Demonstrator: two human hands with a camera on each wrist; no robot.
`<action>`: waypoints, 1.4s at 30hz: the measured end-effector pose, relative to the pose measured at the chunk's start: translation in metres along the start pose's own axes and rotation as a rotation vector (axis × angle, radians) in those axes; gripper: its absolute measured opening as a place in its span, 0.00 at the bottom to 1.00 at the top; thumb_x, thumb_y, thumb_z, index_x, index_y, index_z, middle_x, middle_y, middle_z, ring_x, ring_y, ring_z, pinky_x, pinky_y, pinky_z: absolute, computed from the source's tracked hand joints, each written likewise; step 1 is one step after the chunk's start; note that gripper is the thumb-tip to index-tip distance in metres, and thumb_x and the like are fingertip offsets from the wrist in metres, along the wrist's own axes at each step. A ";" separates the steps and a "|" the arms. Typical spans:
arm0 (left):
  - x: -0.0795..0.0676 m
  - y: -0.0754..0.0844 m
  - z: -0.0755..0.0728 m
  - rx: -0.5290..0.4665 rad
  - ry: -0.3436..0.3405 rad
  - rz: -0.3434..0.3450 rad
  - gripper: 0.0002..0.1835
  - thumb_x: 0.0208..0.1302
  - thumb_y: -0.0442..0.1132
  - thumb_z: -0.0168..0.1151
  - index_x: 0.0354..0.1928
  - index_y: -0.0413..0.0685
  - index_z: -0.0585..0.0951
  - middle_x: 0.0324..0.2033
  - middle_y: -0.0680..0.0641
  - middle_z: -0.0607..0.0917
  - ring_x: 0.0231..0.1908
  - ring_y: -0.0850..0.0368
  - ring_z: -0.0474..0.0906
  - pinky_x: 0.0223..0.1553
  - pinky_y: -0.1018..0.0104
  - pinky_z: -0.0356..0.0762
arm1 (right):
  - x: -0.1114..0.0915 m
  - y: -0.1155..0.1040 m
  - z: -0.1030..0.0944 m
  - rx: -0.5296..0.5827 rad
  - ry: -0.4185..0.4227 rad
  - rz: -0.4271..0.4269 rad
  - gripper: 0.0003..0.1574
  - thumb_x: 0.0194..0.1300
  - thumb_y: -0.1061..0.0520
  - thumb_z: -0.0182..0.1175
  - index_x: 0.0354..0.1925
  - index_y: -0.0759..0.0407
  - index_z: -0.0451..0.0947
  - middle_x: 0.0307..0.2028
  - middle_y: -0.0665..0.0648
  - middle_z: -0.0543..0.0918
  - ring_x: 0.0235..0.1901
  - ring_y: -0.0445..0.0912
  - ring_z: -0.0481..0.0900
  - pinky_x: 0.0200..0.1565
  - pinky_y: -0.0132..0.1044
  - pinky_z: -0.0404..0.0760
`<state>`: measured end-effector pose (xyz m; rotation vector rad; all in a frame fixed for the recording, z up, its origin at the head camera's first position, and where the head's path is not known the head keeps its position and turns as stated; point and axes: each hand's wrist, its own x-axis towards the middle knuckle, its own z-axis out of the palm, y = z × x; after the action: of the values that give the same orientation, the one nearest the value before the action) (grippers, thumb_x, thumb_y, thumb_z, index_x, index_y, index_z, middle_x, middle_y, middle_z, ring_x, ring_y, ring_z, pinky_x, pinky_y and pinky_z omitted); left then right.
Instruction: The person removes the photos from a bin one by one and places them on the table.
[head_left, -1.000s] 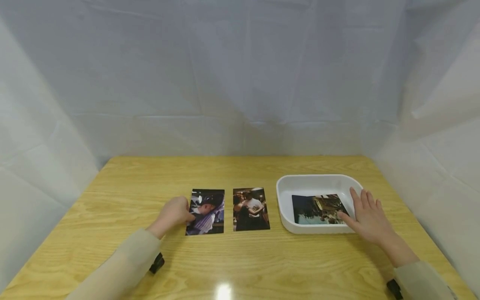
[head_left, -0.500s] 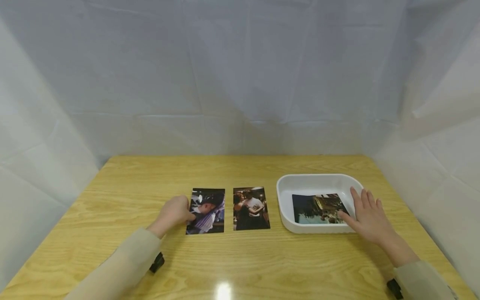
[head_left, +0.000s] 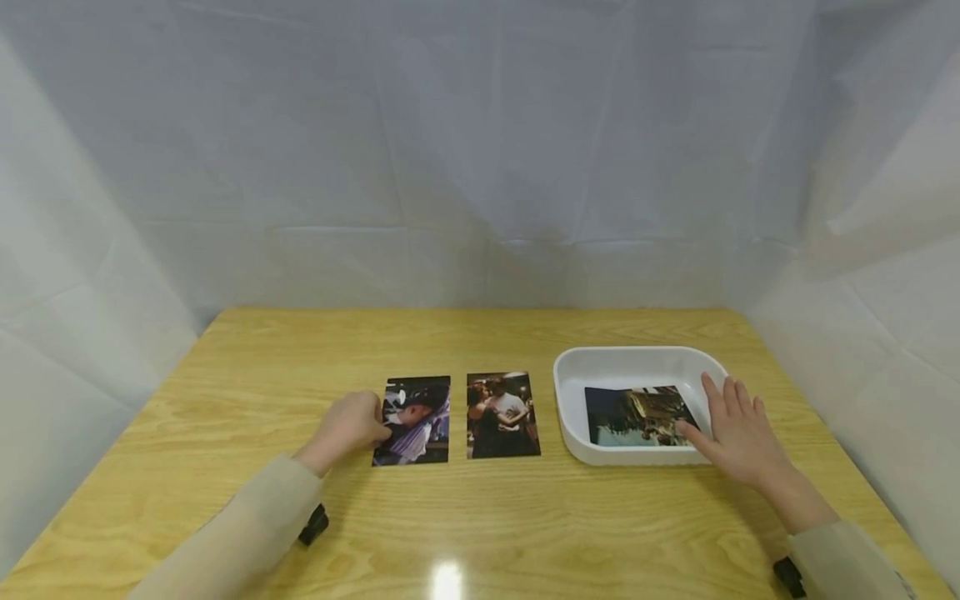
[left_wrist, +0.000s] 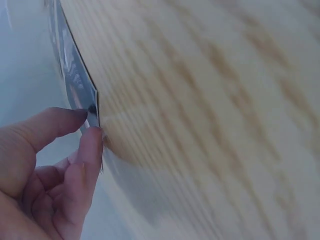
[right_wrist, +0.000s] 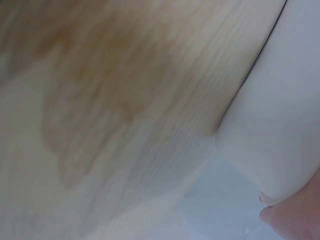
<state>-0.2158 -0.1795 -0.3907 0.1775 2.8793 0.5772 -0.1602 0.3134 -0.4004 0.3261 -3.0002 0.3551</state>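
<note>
Left of the white tray (head_left: 630, 457), the left hand (head_left: 347, 427) pinches the near-left edge of the purple-toned photo (head_left: 422, 421), thumb and forefinger almost together, other fingers curled. Dance photo (head_left: 504, 417) lies between that print and the tray. Right hand (head_left: 738, 437) rests on the tray's right rim, fingers straight and spread, gripping nothing; landscape-format photo (head_left: 637, 417) inside the tray.

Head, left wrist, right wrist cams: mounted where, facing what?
Head: worn on head, facing forward-down; table, tray, left hand, right hand, sleeves show.
Left wrist: on that wrist, facing left fingers pinching the leftmost photo.
Right wrist: on that wrist, facing table and tray; right hand partly shows.
Shared, head and left wrist: that photo.
</note>
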 end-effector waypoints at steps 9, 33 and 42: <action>0.006 0.011 -0.010 -0.143 0.035 0.085 0.16 0.48 0.39 0.66 0.36 0.35 0.76 0.29 0.46 0.78 0.29 0.54 0.74 0.32 0.61 0.74 | -0.001 0.000 -0.002 -0.013 -0.003 -0.003 0.53 0.63 0.36 0.43 0.65 0.70 0.33 0.59 0.83 0.41 0.58 0.73 0.38 0.52 0.67 0.40; 0.050 0.168 0.036 -0.584 0.033 0.580 0.24 0.52 0.37 0.65 0.51 0.37 0.72 0.45 0.41 0.76 0.46 0.51 0.73 0.45 0.64 0.72 | -0.008 0.001 -0.004 -0.018 0.008 0.014 0.52 0.62 0.37 0.45 0.65 0.72 0.37 0.59 0.83 0.43 0.59 0.73 0.40 0.53 0.67 0.41; 0.067 0.212 0.063 -0.559 0.003 0.579 0.26 0.51 0.42 0.65 0.51 0.37 0.72 0.45 0.45 0.76 0.47 0.52 0.72 0.45 0.71 0.70 | -0.004 0.000 -0.002 -0.014 0.000 0.004 0.52 0.62 0.36 0.44 0.65 0.71 0.38 0.59 0.83 0.43 0.59 0.72 0.39 0.53 0.66 0.41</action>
<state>-0.2511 0.0489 -0.3762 0.9195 2.5135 1.4384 -0.1563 0.3146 -0.3995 0.3195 -3.0020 0.3347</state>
